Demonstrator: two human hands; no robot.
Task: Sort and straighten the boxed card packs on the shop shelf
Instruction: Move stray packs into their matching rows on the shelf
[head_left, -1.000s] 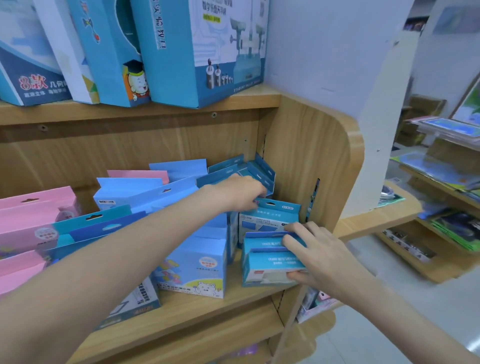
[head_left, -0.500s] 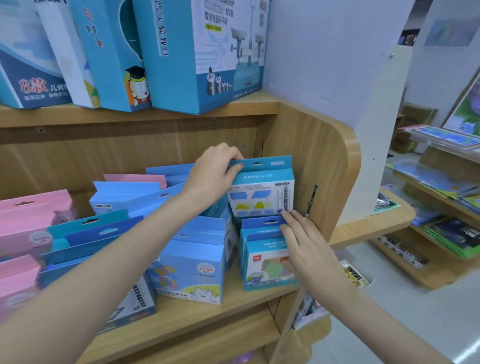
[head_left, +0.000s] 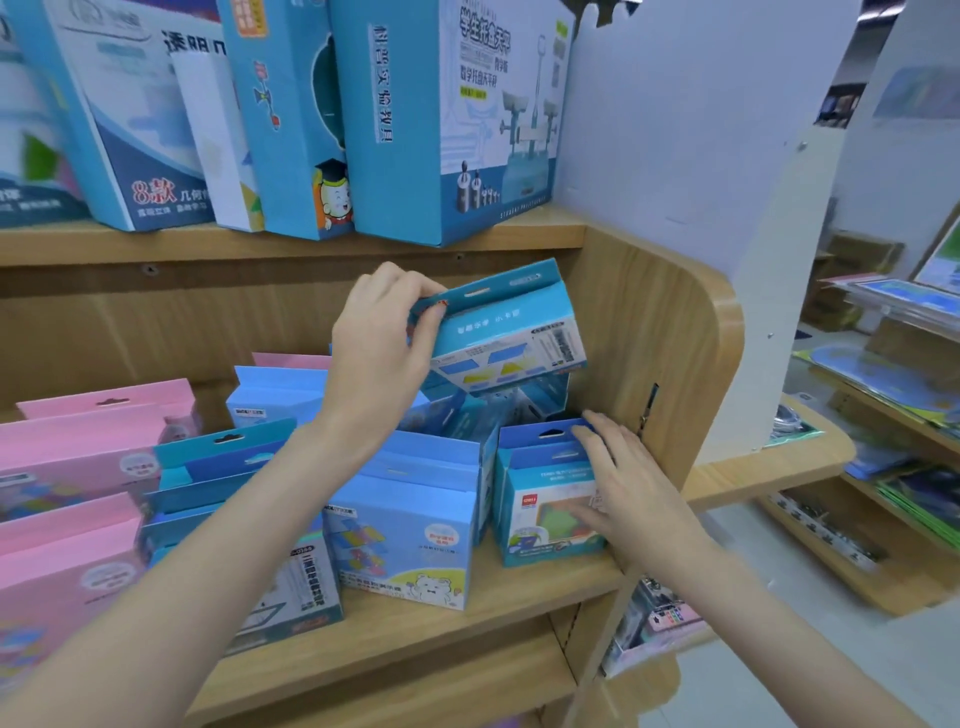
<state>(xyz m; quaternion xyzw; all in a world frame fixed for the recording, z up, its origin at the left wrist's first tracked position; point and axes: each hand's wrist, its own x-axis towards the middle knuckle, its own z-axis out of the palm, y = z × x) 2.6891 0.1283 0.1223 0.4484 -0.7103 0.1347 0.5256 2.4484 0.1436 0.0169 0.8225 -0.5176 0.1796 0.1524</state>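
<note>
Head view. The left hand (head_left: 382, 343) grips a blue card pack (head_left: 506, 332) by its hanging tab, fingers curled round the top edge; the pack is lifted clear of the row and tilted, barcode side showing. The right hand (head_left: 621, 480) lies with straight fingers against the front pack (head_left: 548, 512) at the right end of the wooden shelf (head_left: 467, 618), just beside the side panel (head_left: 670, 364). Blue packs (head_left: 410, 519) stand in the middle, pink packs (head_left: 78, 457) to the left.
</note>
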